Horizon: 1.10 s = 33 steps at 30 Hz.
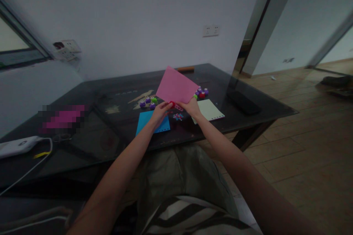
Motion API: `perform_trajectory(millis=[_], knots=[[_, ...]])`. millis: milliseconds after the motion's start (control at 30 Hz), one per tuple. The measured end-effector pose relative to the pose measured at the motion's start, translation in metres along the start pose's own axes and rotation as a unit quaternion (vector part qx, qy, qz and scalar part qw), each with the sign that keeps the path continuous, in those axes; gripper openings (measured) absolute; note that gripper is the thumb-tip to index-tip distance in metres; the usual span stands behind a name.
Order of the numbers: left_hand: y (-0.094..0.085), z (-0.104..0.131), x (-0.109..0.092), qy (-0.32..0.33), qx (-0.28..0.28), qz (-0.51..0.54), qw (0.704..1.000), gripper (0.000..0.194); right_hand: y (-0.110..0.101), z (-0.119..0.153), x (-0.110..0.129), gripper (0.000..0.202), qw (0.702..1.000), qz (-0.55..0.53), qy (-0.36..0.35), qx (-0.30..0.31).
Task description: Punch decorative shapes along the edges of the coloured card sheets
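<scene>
A pink sheet is held up tilted above the dark table. My left hand pinches a small round red piece at the sheet's lower edge. My right hand is closed on the sheet's lower right part, its thumb towards the red piece. A pink strip with holes shows between the hands. Below them lies a small pile of red, white and blue bits. A blue sheet lies partly under my left hand, and a pale yellow sheet lies beside my right wrist.
Purple and green round pieces sit at the left; purple and red ones sit at the right. A black flat object lies near the table's right edge. At the left are a white device with a cable and a pink item.
</scene>
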<state>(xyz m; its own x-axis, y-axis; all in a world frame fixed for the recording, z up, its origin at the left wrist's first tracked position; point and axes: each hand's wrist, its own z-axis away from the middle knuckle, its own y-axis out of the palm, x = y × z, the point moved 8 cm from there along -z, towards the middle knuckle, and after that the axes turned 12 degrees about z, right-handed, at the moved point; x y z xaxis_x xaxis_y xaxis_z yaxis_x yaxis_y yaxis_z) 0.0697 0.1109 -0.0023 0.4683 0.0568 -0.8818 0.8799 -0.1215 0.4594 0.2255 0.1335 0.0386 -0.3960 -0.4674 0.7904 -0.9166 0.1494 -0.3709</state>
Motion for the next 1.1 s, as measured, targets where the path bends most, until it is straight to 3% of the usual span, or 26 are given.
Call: perform_trajectory(millis=[500,1100], knots=[[0.0017,0.0007,-0.0009,0.006,0.02,-0.009,1.0,0.028,-0.0006,-0.0002,0.001,0.034,1.0,-0.021,-0.002,-0.005],[0.0018,0.0033,-0.003,-0.002,-0.002,-0.01,1.0,0.028,-0.0019,0.0016,0.0045,0.036,1.0,-0.028,0.002,-0.004]])
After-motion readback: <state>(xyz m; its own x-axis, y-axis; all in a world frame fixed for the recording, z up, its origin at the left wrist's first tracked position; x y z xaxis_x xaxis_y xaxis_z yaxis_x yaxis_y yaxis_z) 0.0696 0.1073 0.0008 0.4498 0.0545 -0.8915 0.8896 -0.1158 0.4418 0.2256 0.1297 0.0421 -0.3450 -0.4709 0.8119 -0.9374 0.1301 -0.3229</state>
